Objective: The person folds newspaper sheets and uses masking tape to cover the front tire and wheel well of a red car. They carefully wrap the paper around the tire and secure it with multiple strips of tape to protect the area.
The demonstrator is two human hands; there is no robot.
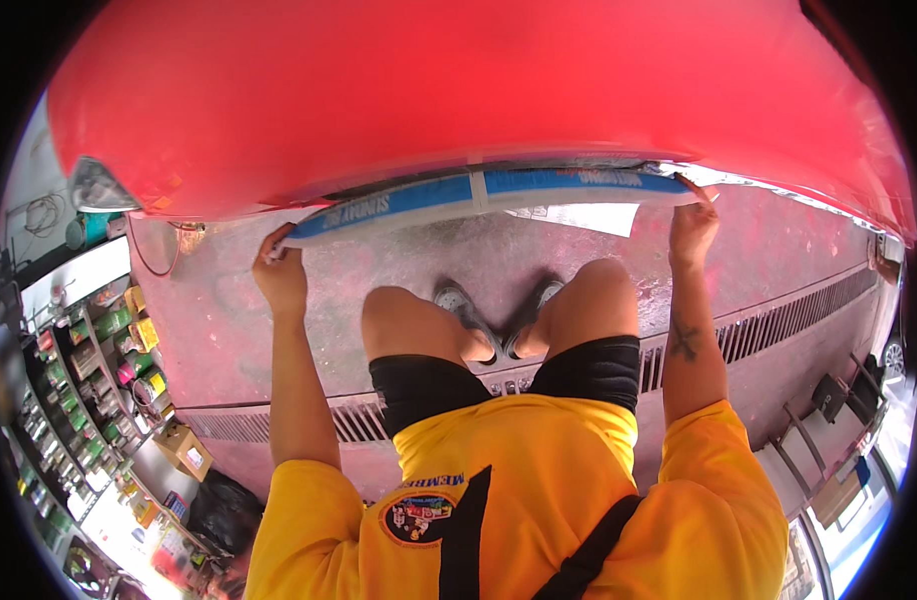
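A long strip of blue and white printed paper (399, 205), which looks like newspaper, stretches along the lower edge of a red car body panel (459, 80). A narrow pale band crosses its middle. My left hand (281, 270) pinches the strip's left end between thumb and fingers. At the other end, my right hand (694, 228) is closed on the paper near the panel's edge. How firmly the paper's upper edge meets the panel cannot be made out. A white sheet (609, 218) shows below the strip towards the right.
A headlight (101, 185) sits at the panel's left end. A floor drain grate (779, 330) runs across behind my feet. Shelves with many cans (89, 380), a cardboard box (184, 450) and a black bag (224, 510) stand at left. A metal rack (804, 440) is at right.
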